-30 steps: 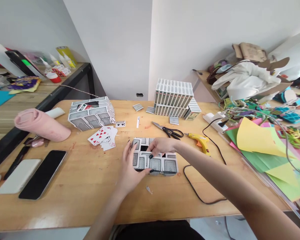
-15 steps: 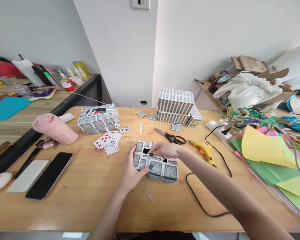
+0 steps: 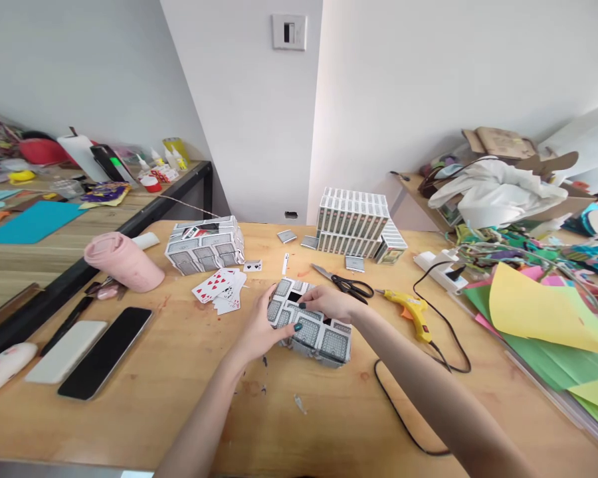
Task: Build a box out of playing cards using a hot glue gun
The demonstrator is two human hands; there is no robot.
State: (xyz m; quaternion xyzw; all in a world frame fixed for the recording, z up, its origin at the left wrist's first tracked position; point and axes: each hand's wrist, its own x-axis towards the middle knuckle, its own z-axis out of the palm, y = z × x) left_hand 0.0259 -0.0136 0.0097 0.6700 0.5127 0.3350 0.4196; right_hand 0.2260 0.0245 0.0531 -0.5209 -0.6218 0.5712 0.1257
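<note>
A box covered with grey-backed playing cards [image 3: 306,332] rests on the wooden table, with a dark opening in its top. My left hand [image 3: 260,325] grips its left side, thumb laid on top and fingers behind the far edge. Over the top bends my right hand [image 3: 331,302], its fingers closed at the opening; what they pinch, if anything, is hidden. Behind and to the left stands a second card-covered box [image 3: 205,245] with an opening on top. Loose playing cards [image 3: 222,287] lie in front of that one.
Black-handled scissors [image 3: 346,284] and a yellow glue gun [image 3: 409,312] with its cord lie to the right. Stacked card packs [image 3: 353,222] stand at the back. A pink roll [image 3: 124,262] and a black phone [image 3: 105,352] are on the left, coloured paper [image 3: 543,312] far right.
The card-covered box has turned slightly, its right end swinging toward me. Both hands keep their places on it. My view has tilted up and shifted a little left.
</note>
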